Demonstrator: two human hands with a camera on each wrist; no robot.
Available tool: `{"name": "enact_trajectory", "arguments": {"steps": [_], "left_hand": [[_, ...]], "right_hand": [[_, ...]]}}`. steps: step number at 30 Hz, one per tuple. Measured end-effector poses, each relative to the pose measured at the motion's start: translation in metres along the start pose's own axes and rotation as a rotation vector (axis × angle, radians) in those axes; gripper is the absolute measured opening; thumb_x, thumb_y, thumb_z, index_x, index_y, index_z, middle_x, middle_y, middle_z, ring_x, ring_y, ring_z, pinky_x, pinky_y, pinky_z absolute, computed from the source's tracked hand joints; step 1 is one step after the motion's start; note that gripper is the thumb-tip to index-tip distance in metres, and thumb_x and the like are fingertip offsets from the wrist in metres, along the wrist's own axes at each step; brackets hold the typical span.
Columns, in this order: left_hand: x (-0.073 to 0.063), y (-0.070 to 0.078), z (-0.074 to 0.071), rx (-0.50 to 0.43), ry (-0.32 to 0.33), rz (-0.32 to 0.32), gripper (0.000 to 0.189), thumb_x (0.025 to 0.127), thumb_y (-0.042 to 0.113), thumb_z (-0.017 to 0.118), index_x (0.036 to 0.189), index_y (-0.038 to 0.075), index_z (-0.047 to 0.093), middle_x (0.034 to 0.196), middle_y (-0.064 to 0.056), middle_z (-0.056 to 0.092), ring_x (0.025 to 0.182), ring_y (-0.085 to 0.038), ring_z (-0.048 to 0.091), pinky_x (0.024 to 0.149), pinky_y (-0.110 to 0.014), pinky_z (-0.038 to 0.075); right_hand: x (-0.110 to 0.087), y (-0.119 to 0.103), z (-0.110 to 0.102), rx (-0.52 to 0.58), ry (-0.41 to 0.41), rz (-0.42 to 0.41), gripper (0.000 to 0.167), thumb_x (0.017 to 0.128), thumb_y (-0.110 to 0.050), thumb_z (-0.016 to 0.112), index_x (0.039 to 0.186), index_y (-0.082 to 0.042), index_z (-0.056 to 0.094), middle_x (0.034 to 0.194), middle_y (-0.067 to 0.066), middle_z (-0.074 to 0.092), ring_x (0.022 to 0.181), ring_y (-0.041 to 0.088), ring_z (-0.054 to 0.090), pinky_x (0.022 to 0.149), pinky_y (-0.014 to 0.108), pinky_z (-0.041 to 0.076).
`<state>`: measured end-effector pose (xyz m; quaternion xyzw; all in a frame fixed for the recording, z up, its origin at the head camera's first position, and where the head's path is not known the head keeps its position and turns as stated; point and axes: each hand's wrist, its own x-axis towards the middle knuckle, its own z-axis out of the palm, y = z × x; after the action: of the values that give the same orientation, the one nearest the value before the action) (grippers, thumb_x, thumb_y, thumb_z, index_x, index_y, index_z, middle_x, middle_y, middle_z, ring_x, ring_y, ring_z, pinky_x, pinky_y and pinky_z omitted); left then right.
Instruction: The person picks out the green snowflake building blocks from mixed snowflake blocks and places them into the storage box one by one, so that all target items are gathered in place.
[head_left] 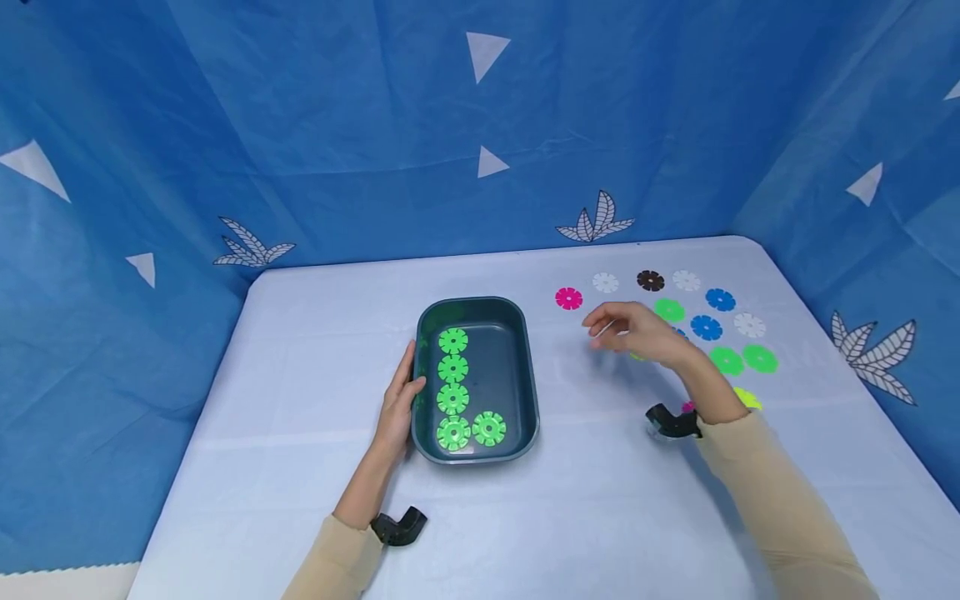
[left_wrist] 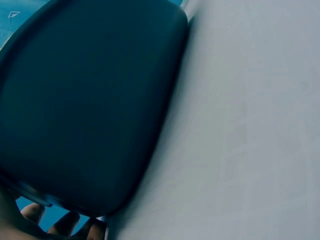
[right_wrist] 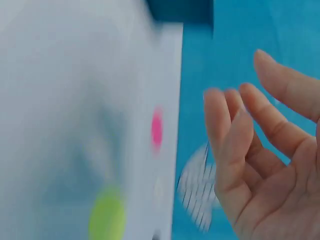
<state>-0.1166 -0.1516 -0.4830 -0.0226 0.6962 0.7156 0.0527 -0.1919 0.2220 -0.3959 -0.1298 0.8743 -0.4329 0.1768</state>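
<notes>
A dark teal plastic tray (head_left: 510, 375) stands on the table with its long sides running away from me. My left hand (head_left: 395, 406) grips its left wall, thumb at the rim and fingers along the outside; the tray's dark side fills much of the left wrist view. Inside it, several green notched discs (head_left: 453, 368) lie in a column along the left, and another green disc (head_left: 489, 428) lies right of the lowest. My right hand (head_left: 637, 332) hovers between the tray and the loose discs, fingers loosely bent, nothing visible in its grasp.
On the right lie several loose discs: pink (head_left: 568, 298), brown (head_left: 650, 281), white (head_left: 749, 325), blue (head_left: 706, 327), green (head_left: 727, 360) and yellow (head_left: 747, 399). The right hand and forearm partly cover some. A blue patterned cloth (head_left: 390, 125) rises behind the white table (head_left: 315, 358).
</notes>
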Motion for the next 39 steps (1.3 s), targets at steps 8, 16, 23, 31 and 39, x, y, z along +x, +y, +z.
{"name": "enact_trajectory", "arguments": {"steps": [8, 16, 23, 31, 39], "left_hand": [[-0.001, 0.001, -0.002, 0.007, -0.002, 0.008, 0.058, 0.104, 0.016, 0.038, 0.158, 0.026, 0.019, 0.165, 0.006, 0.009, 0.153, -0.015, 0.001, 0.125, -0.043, 0.002], [-0.001, -0.001, -0.002, 0.003, 0.004, 0.017, 0.058, 0.103, 0.016, 0.038, 0.158, 0.026, 0.019, 0.166, 0.005, 0.01, 0.153, -0.017, 0.001, 0.124, -0.045, 0.002], [-0.002, 0.0, 0.002, -0.007, 0.01, -0.005, 0.059, 0.103, 0.017, 0.039, 0.157, 0.03, 0.02, 0.165, 0.01, 0.012, 0.153, -0.012, 0.003, 0.125, -0.041, 0.004], [-0.002, -0.001, 0.001, 0.005, 0.008, 0.007, 0.059, 0.103, 0.016, 0.038, 0.157, 0.027, 0.02, 0.165, 0.006, 0.011, 0.153, -0.017, 0.002, 0.124, -0.045, 0.003], [-0.001, -0.001, 0.001, -0.008, -0.004, 0.018, 0.059, 0.103, 0.016, 0.038, 0.158, 0.027, 0.019, 0.166, 0.005, 0.01, 0.153, -0.018, 0.002, 0.124, -0.045, 0.003]], "right_hand": [[-0.006, 0.065, -0.067, -0.063, 0.296, 0.232, 0.054, 0.091, -0.026, 0.069, 0.135, -0.001, 0.051, 0.126, 0.021, 0.054, 0.1, 0.027, 0.053, 0.074, 0.032, 0.053], [0.004, 0.102, -0.088, -0.14, 0.353, 0.357, 0.057, 0.089, -0.031, 0.07, 0.135, -0.004, 0.051, 0.128, 0.023, 0.05, 0.113, 0.039, 0.046, 0.072, 0.042, 0.048], [0.015, 0.114, -0.081, -0.193, 0.311, 0.445, 0.053, 0.091, -0.017, 0.066, 0.137, 0.003, 0.048, 0.131, 0.028, 0.046, 0.12, 0.044, 0.041, 0.103, 0.06, 0.037], [0.02, 0.117, -0.079, -0.222, 0.308, 0.457, 0.049, 0.09, -0.015, 0.068, 0.131, 0.004, 0.049, 0.128, 0.03, 0.044, 0.113, 0.044, 0.041, 0.098, 0.059, 0.041], [0.016, 0.11, -0.084, -0.244, 0.33, 0.434, 0.036, 0.091, -0.01, 0.064, 0.123, 0.001, 0.053, 0.116, 0.027, 0.049, 0.102, 0.041, 0.046, 0.082, 0.048, 0.045]]}}
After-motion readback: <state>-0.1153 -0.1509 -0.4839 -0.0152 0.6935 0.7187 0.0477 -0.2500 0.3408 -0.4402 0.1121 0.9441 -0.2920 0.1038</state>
